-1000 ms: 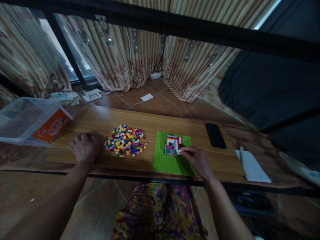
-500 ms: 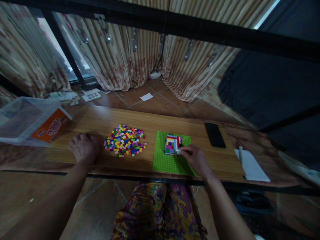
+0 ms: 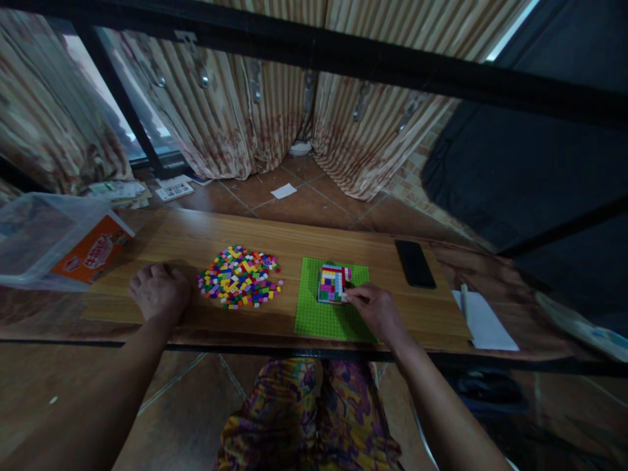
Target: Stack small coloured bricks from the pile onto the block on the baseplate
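Observation:
On a green studded baseplate stands a low block build of coloured toy bricks, with red, yellow, white, green and purple showing on top. My right hand reaches in from the right, thumb and finger pinched on a small white toy brick at the build's near right corner. Whether that brick is pressed onto the studs I cannot tell. Left of the baseplate lies a pile of loose small bricks in many colours. My left hand rests palm down on the wooden board, left of the pile, fingers loosely spread and holding nothing.
A clear plastic bin with an orange label stands at the board's left end. Toward the right lie a black phone, then a white paper sheet with a pen-like white stick. A dark bar crosses above.
The whole view has shifted slightly, moving things a little left. My right hand stays at the build's near right corner with the white brick; my left hand keeps resting on the board.

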Demonstrator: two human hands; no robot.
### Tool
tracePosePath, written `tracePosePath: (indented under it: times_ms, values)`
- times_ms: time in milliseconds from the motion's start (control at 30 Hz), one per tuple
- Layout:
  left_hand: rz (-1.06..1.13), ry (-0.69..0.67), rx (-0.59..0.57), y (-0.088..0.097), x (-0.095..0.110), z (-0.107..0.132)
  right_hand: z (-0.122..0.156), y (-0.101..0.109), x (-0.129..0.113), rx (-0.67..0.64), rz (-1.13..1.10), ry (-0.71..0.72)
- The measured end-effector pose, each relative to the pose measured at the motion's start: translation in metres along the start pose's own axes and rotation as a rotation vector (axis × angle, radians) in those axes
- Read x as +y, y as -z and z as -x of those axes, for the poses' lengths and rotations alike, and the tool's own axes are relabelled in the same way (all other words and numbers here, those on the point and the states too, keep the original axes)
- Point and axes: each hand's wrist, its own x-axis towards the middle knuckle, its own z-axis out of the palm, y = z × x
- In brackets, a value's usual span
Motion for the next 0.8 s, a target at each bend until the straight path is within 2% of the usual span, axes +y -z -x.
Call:
tracePosePath:
  times_ms: [133, 233, 333, 400, 533, 600, 700, 800]
  values:
    - [-0.019, 0.025, -0.029, 0.006, 0.005, 0.002, 0.010, -0.004, 0.010, 0.071, -0.151, -0.098]
    - [-0.022, 0.035, -0.039, 0.008, 0.006, 0.002, 0.026, -0.010, 0.016, 0.271, -0.264, -0.201]
    - [-0.023, 0.036, -0.048, 0.008, 0.006, 0.001, 0.047, -0.020, 0.011, 0.435, -0.355, -0.276]
    - [-0.023, 0.038, -0.050, 0.008, 0.006, 0.001, 0.061, -0.030, 0.000, 0.397, -0.370, -0.274]
    - [-0.013, 0.040, -0.042, 0.007, 0.005, 0.001, 0.080, -0.057, -0.029, 0.110, -0.348, -0.171]
    - [-0.008, 0.033, -0.017, 0.005, 0.004, 0.001, 0.083, -0.069, -0.040, 0.022, -0.351, -0.127]
    - [-0.002, 0.010, 0.029, 0.001, 0.001, 0.002, 0.081, -0.084, -0.050, -0.042, -0.336, -0.075]
    - [0.006, 0.004, 0.060, -0.005, -0.002, 0.001, 0.071, -0.094, -0.056, -0.050, -0.294, -0.033]
